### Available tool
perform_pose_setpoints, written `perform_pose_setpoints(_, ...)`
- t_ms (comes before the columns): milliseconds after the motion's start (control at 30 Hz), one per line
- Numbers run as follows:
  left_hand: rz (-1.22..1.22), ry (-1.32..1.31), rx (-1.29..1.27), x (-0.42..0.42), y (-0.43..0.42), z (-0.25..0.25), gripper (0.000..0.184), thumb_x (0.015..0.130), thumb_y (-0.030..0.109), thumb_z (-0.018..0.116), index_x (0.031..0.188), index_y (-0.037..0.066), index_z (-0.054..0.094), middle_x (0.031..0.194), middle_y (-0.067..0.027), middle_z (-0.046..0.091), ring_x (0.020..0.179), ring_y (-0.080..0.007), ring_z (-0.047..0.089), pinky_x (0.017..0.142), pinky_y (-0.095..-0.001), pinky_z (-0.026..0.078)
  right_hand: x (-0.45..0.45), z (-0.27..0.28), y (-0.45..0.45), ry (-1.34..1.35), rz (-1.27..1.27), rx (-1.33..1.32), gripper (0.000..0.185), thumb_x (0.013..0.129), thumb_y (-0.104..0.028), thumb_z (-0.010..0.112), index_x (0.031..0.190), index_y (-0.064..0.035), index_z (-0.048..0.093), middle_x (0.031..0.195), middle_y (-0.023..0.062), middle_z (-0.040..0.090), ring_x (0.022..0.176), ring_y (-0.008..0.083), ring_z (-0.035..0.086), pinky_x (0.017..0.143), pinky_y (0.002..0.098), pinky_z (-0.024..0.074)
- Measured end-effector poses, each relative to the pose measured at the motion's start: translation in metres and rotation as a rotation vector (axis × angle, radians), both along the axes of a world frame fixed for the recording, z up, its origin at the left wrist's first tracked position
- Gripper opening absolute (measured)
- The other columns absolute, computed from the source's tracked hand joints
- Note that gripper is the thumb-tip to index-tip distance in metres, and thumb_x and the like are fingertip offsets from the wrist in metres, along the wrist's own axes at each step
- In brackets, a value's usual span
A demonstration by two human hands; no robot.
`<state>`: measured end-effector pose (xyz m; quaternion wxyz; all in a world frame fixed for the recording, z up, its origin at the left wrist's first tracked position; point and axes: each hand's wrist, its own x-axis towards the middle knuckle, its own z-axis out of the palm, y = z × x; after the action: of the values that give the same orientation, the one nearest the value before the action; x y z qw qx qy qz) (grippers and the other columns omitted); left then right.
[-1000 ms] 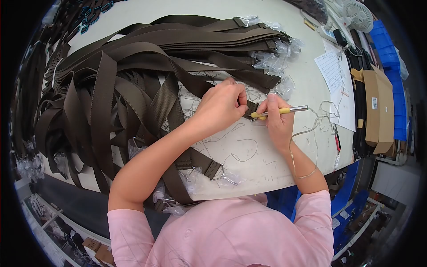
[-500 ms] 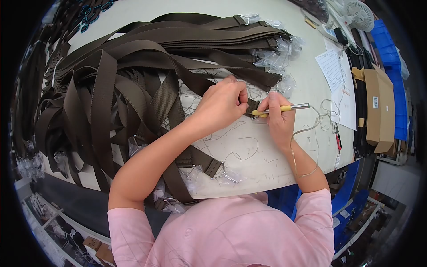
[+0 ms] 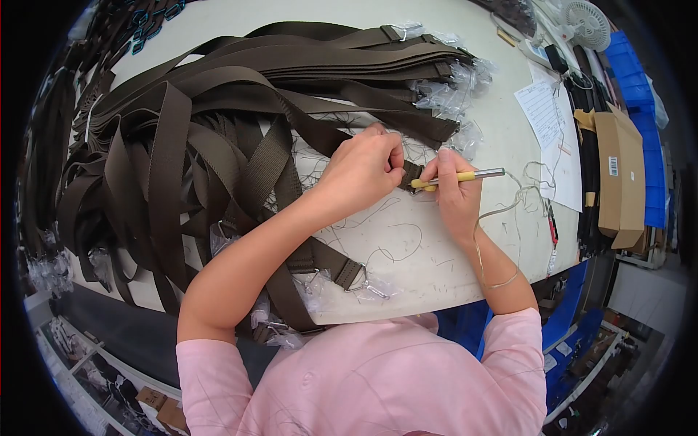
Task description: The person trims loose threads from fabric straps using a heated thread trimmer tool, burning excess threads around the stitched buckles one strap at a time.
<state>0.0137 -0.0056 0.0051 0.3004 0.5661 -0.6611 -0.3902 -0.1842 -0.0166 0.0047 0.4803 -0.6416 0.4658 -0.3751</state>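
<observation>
My left hand (image 3: 366, 163) is closed on a dark brown webbing strap (image 3: 314, 131), its fingers pinched near the strap's end. A short piece of this strap end (image 3: 412, 173) shows between my two hands. In my right hand (image 3: 456, 192) lies a slim pen-shaped tool (image 3: 467, 176) with a yellow body and a silver metal end pointing right. Its yellow lower tip touches or nearly touches the strap end; exactly what it meets is hidden. A thin pale cord (image 3: 502, 211) runs beside my right forearm. Loose dark threads (image 3: 396, 243) lie on the table below my hands.
A large heap of brown straps (image 3: 167, 145) covers the table's left and back. Plastic-wrapped metal hooks (image 3: 372, 289) end some straps. At right are written papers (image 3: 542, 116), a red cutter (image 3: 553, 229), a cardboard box (image 3: 622, 182), blue bins (image 3: 640, 109) and a white fan (image 3: 586, 23).
Almost nothing differs. My right hand and the pen-shaped tool have shifted very slightly left; my left hand stays in place on the strap.
</observation>
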Motion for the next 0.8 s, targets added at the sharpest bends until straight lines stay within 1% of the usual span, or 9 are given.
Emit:
perform_pose_setpoints(200, 0.003, -0.002, -0.008, 0.000, 0.000, -0.002, 0.014, 0.081, 0.007, 0.077, 0.084, 0.001, 0.065, 0.092, -0.0122, 0.064, 0.077, -0.0216, 0.067, 0.071, -0.0369, 0.054, 0.001, 0.001, 0.000, -0.016, -0.009, 0.009, 0.046, 0.112, -0.027, 0.049, 0.078, -0.0012, 0.065, 0.070, 0.0013, 0.062, 0.063, 0.0057, 0.050, 0.058, 0.0241, 0.0423)
perform_pose_setpoints(367, -0.004, 0.032, -0.030, 0.001, 0.001, -0.002, 0.014, 0.082, 0.006, 0.076, 0.089, 0.001, 0.064, 0.092, -0.0119, 0.063, 0.076, -0.0209, 0.066, 0.071, -0.0364, 0.053, -0.001, 0.002, 0.000, -0.039, -0.035, 0.049, 0.045, 0.112, -0.028, 0.048, 0.079, -0.0018, 0.063, 0.070, 0.0012, 0.062, 0.061, 0.0052, 0.051, 0.056, 0.0232, 0.0419)
perform_pose_setpoints(500, 0.009, 0.068, -0.023, 0.004, 0.000, -0.004, 0.016, 0.082, 0.005, 0.074, 0.095, 0.002, 0.064, 0.093, -0.0109, 0.063, 0.076, -0.0199, 0.065, 0.071, -0.0359, 0.053, -0.004, 0.003, -0.001, -0.191, -0.090, 0.102, 0.047, 0.113, -0.031, 0.045, 0.078, -0.0037, 0.060, 0.070, 0.0014, 0.061, 0.058, 0.0056, 0.054, 0.051, 0.0216, 0.0407)
perform_pose_setpoints(567, 0.017, 0.080, -0.011, 0.004, -0.001, -0.006, 0.019, 0.083, 0.006, 0.075, 0.098, 0.003, 0.063, 0.095, -0.0107, 0.061, 0.076, -0.0216, 0.065, 0.071, -0.0370, 0.053, -0.012, -0.004, -0.005, -0.315, -0.129, 0.139, 0.048, 0.113, -0.033, 0.044, 0.077, -0.0046, 0.058, 0.069, 0.0015, 0.060, 0.056, 0.0063, 0.056, 0.048, 0.0213, 0.0397)
perform_pose_setpoints(600, 0.021, 0.086, -0.005, 0.003, -0.001, -0.006, 0.020, 0.084, 0.007, 0.075, 0.099, 0.004, 0.063, 0.095, -0.0106, 0.061, 0.076, -0.0225, 0.065, 0.071, -0.0375, 0.053, -0.011, -0.010, -0.008, -0.395, -0.145, 0.105, 0.052, 0.114, -0.036, 0.040, 0.075, -0.0054, 0.056, 0.067, 0.0019, 0.059, 0.053, 0.0077, 0.057, 0.045, 0.0213, 0.0374)
perform_pose_setpoints(700, 0.012, -0.113, -0.208, -0.005, 0.009, -0.003, 0.023, 0.086, 0.009, 0.076, 0.104, 0.007, 0.061, 0.099, -0.0111, 0.058, 0.079, -0.0276, 0.066, 0.071, -0.0413, 0.053, -0.016, -0.003, -0.010, -0.449, -0.184, 0.066, 0.054, 0.114, -0.038, 0.036, 0.076, -0.0049, 0.055, 0.067, 0.0021, 0.057, 0.053, 0.0089, 0.057, 0.044, 0.0215, 0.0354)
perform_pose_setpoints(733, 0.014, -0.169, -0.306, -0.007, 0.011, -0.011, 0.022, 0.089, 0.009, 0.073, 0.107, 0.008, 0.060, 0.101, -0.0119, 0.057, 0.085, -0.0326, 0.065, 0.074, -0.0447, 0.054, -0.022, -0.006, -0.013, -0.436, -0.172, 0.027, 0.054, 0.114, -0.038, 0.034, 0.077, -0.0053, 0.056, 0.068, 0.0029, 0.058, 0.057, 0.0098, 0.061, 0.046, 0.0211, 0.0354)
perform_pose_setpoints(767, 0.001, -0.232, -0.286, -0.007, 0.010, -0.014, 0.021, 0.089, 0.004, 0.069, 0.109, 0.008, 0.061, 0.103, -0.0126, 0.057, 0.089, -0.0346, 0.065, 0.076, -0.0459, 0.054, -0.022, -0.006, -0.015, -0.394, -0.174, 0.005, 0.054, 0.115, -0.038, 0.034, 0.078, -0.0054, 0.056, 0.068, 0.0031, 0.058, 0.058, 0.0101, 0.062, 0.048, 0.0211, 0.0359)
perform_pose_setpoints(800, 0.018, -0.237, -0.357, -0.005, 0.009, -0.016, 0.021, 0.089, 0.001, 0.067, 0.109, 0.007, 0.063, 0.103, -0.0134, 0.057, 0.088, -0.0349, 0.065, 0.076, -0.0457, 0.054, -0.023, -0.004, -0.016, -0.353, -0.179, -0.018, 0.053, 0.115, -0.038, 0.034, 0.078, -0.0055, 0.056, 0.069, 0.0034, 0.059, 0.059, 0.0104, 0.063, 0.049, 0.0211, 0.0363)
